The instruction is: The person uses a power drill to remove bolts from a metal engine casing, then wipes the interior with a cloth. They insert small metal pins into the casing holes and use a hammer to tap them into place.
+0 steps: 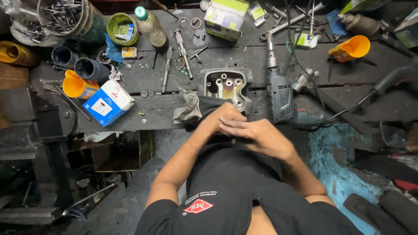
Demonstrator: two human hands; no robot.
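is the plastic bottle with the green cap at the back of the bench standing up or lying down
Lying down. The bottle rests on its side on the workbench, green cap pointing toward the far edge, next to the green tub.

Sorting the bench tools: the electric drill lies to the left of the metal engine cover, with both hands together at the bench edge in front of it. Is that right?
Not quite. The head view shows the electric drill to the right of the metal engine cover. The left hand and right hand are together at the bench edge in front of it.
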